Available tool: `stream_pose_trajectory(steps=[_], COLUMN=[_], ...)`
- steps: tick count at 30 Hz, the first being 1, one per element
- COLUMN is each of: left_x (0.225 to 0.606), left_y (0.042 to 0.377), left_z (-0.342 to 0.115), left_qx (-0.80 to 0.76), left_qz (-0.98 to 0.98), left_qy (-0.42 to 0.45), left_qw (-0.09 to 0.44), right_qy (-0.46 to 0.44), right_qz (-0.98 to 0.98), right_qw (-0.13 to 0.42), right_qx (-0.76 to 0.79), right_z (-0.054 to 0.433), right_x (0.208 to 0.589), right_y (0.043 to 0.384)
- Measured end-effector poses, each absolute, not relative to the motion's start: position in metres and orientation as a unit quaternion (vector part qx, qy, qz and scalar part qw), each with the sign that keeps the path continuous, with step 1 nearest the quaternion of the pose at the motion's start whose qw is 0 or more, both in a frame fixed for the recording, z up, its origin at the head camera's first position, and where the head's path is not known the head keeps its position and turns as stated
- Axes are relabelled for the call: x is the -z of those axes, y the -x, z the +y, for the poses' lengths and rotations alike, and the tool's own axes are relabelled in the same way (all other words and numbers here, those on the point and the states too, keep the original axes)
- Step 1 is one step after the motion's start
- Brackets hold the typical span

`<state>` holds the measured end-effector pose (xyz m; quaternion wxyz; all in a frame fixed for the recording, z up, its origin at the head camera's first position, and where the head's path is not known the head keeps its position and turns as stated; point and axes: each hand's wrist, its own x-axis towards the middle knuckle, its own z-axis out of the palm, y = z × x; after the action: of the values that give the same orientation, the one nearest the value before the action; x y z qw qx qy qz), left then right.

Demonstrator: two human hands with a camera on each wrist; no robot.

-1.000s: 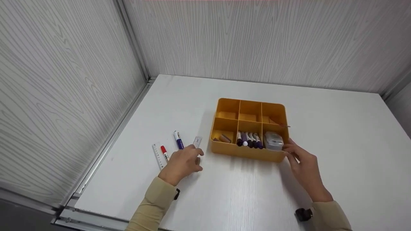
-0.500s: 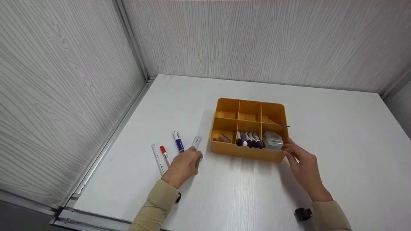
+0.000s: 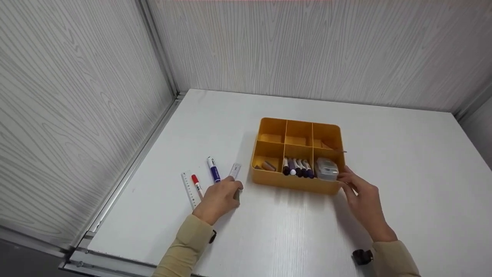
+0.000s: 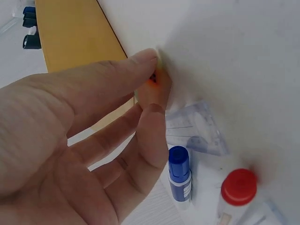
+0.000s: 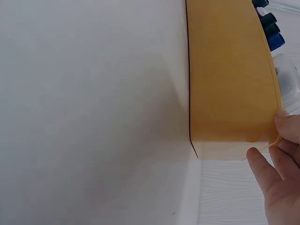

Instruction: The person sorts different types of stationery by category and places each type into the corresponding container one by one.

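Note:
My left hand (image 3: pixel 219 196) pinches a small eraser-like block (image 4: pixel 160 90) between thumb and fingertips, close over the table. The block shows an orange side with dark print in the left wrist view; the fingers cover most of it. A clear ruler (image 3: pixel 235 169) lies just past that hand, and a blue marker (image 3: pixel 213 169) and a red-capped marker (image 3: pixel 197 184) are to its left. At the yellow compartment tray (image 3: pixel 296 186), my right hand (image 3: pixel 363 200) grips the near right corner, thumb at the rim in the right wrist view.
Several markers (image 3: pixel 298 168) lie together in the tray's front middle compartment. Beside them sit a clear plastic case (image 3: pixel 327 169) and, front left, a grey-brown block (image 3: pixel 269 166). A thin stick (image 3: pixel 340 151) pokes over the right rim. Another ruler (image 3: pixel 189 190) lies furthest left.
The left hand's thumb and fingers have come together around the block, and the hand has shifted slightly. My right hand stays at the tray corner.

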<state>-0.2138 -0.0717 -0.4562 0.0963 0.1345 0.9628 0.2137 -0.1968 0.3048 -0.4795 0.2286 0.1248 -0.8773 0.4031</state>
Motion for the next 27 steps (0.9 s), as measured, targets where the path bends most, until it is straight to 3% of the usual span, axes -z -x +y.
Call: stream_pose_trajectory(steps=[10, 20, 27], left_x=[0.447, 0.426, 0.419], left_y=[0.22, 0.23, 0.243], left_z=[-0.071, -0.054, -0.034], left_qx=[-0.23, -0.286, -0.308], left_qz=[0.965, 0.935, 0.911], left_qy=[-0.109, -0.166, -0.226], left_qw=[0.058, -0.13, -0.157], right_qy=[-0.132, -0.125, -0.129], right_qz=[-0.875, -0.878, -0.882], right_qw=[0.234, 0.23, 0.232], right_qx=[-0.402, -0.4, -0.39], right_z=[0.306, 0.306, 0.306], right_x=[0.482, 0.48, 0.48], right_y=[0.198, 0.198, 0.198])
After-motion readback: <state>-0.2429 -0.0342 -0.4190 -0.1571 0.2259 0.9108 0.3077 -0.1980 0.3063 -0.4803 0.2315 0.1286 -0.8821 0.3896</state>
